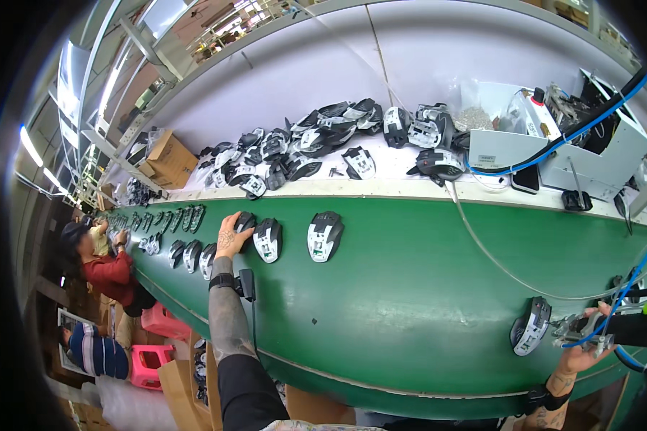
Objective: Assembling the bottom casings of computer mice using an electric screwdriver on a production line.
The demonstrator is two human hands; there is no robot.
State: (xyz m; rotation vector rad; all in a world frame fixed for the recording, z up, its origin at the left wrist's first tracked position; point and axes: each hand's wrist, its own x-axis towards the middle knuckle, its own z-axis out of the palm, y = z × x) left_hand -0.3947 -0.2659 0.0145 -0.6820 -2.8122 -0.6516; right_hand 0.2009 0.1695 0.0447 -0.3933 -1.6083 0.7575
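My left hand is closed round a black computer mouse on the green bench. Beside it on the right lies a black and white mouse with an opening in its lower shell. Another such mouse lies farther right. At the right, my right hand grips a power screwdriver with a metal front and a blue hose. Its thin tip reaches the edge of a mouse; whether it touches is unclear. My hand and the tool hide some fingers.
Green bench runs across. Several mice and dark shells line its left side. Mouse parts pile up on the white shelf, beside a white box of screws. A clear hose crosses the bench. A co-worker sits far left.
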